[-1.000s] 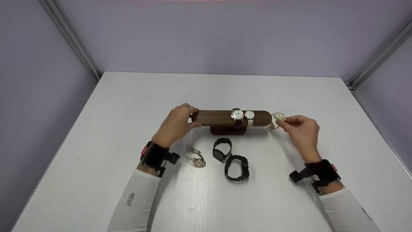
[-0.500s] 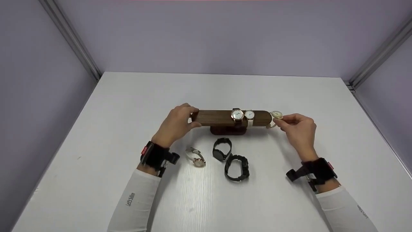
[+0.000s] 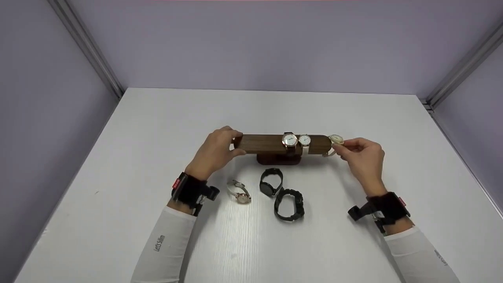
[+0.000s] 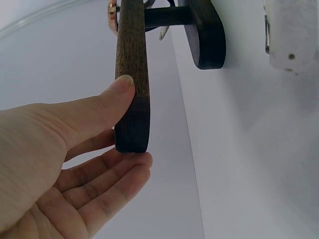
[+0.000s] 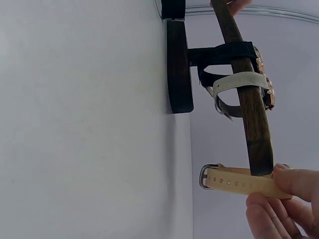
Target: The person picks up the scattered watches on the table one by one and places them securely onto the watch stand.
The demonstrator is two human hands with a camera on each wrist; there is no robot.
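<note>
We slip a watch onto the stand's right end.
Our right hand (image 3: 363,157) pinches the beige-strapped watch (image 3: 336,139) at the wooden bar (image 3: 267,144) (mid-tabletop), while our left hand (image 3: 214,151) grips the bar's left end, thumb and fingers around it.

The watch stand (image 3: 283,144) is of dark wood with a fine grain and a matt finish; its foot (image 5: 178,64) looks smoother, with a slight sheen. The cream strap (image 5: 244,184) looks like soft matt leather or plastic, I cannot tell which, with a shiny metal buckle (image 5: 203,177). The white strap (image 5: 234,80) seems matt too. In the lower centre of the head view, the black watch (image 3: 289,204) has a dull, ribbed band. The surface (image 3: 251,243) is white, with a faint wood-like grain.
</note>
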